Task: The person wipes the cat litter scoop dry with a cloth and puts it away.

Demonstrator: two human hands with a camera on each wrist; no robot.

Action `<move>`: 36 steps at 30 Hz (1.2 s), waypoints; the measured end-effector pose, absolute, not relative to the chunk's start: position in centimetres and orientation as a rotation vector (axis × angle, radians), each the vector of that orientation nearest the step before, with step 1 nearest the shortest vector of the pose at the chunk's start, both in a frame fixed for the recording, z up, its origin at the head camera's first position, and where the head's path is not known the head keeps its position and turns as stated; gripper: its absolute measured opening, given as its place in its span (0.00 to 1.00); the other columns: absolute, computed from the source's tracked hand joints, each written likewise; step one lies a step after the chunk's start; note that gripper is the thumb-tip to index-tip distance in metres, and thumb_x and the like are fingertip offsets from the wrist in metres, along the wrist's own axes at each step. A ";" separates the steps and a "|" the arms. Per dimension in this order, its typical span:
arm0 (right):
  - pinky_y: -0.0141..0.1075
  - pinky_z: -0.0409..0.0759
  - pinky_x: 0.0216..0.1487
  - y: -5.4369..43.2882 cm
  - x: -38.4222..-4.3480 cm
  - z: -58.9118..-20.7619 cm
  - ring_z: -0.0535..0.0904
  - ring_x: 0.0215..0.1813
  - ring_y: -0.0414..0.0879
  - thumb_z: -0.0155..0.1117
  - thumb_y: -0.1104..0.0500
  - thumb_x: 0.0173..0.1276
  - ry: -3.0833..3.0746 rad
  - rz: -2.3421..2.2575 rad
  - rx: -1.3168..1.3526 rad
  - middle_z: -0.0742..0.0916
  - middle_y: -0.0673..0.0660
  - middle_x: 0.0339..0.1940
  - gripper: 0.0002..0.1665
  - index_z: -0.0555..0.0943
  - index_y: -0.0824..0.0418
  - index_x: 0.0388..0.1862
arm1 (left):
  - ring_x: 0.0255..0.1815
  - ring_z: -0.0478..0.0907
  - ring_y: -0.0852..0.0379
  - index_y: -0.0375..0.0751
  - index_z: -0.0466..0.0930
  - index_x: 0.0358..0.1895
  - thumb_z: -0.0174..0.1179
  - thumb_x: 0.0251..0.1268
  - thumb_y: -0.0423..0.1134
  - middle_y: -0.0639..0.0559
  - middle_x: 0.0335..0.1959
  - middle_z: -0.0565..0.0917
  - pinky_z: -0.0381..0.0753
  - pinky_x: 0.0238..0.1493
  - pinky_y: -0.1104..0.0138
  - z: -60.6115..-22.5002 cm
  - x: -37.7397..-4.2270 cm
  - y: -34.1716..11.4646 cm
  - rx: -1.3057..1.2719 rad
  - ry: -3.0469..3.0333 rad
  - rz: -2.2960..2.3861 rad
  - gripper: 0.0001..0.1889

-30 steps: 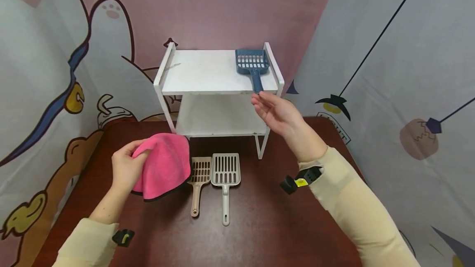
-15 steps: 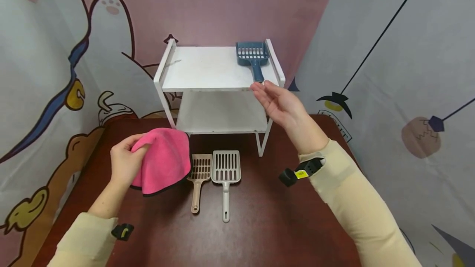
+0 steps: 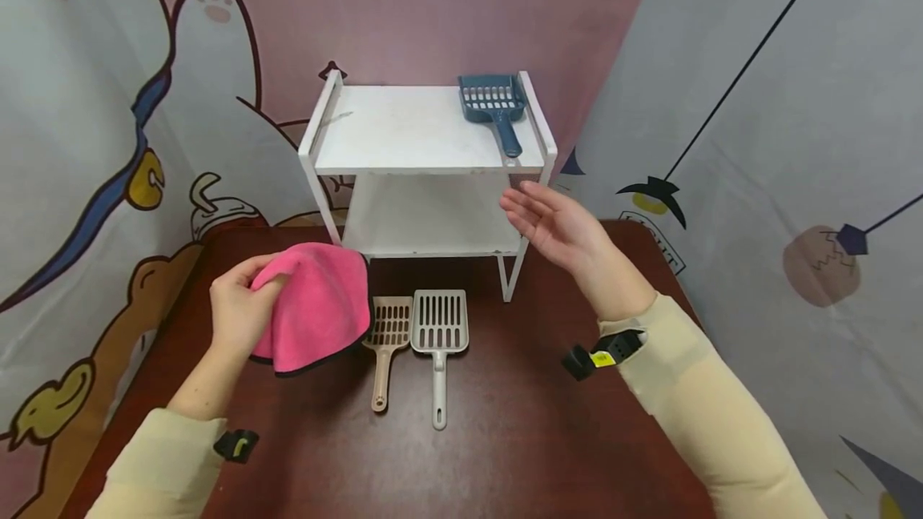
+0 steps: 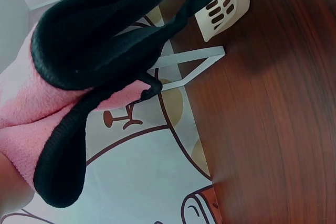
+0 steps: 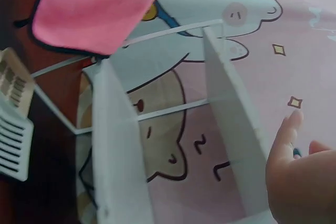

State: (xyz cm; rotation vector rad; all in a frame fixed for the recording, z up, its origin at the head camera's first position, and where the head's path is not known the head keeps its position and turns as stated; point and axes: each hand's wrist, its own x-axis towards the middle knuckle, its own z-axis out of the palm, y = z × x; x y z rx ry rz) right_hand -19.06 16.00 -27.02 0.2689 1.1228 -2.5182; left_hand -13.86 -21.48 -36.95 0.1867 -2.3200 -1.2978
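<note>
Head view: your left hand [image 3: 241,303] pinches the pink cloth [image 3: 317,307] above the desk [image 3: 505,455], your right hand [image 3: 558,224] is empty, and the blue scoop [image 3: 496,114] lies handle frontward by the right edge of the rack [image 3: 397,134], likely for reach.

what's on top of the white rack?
Blue scoop, at the right end. Top shelf shows white through its slots; whatever its solid parts cover can't be seen.

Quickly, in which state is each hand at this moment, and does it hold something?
Left hand: closed, pinching the pink cloth.
Right hand: open, holding nothing, not touching the blue scoop.
</note>
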 end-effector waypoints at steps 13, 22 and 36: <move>0.30 0.81 0.42 16.3 -16.2 -38.1 0.83 0.38 0.41 0.44 0.60 0.75 1.472 -2.074 0.077 0.86 0.50 0.33 0.10 0.75 0.56 0.38 | 0.26 0.73 0.70 0.38 0.85 0.43 0.62 0.60 0.39 0.59 0.30 0.84 0.72 0.27 0.82 -37.0 -13.6 -21.7 0.213 -2.324 -1.302 0.11; 0.33 0.81 0.41 14.1 -14.6 -45.4 0.83 0.36 0.41 0.51 0.57 0.72 1.588 -1.874 0.204 0.84 0.55 0.36 0.20 0.68 0.69 0.56 | 0.27 0.74 0.68 0.39 0.85 0.44 0.62 0.60 0.40 0.69 0.28 0.80 0.72 0.28 0.81 -37.1 -13.6 -21.9 0.207 -2.325 -1.316 0.12; 0.45 0.80 0.51 11.6 -13.5 -50.6 0.81 0.50 0.56 0.55 0.54 0.69 1.628 -1.781 0.362 0.76 0.74 0.58 0.31 0.63 0.73 0.63 | 0.24 0.73 0.73 0.39 0.86 0.43 0.63 0.58 0.35 0.55 0.31 0.86 0.72 0.27 0.82 -37.5 -13.6 -21.5 0.205 -2.311 -1.329 0.10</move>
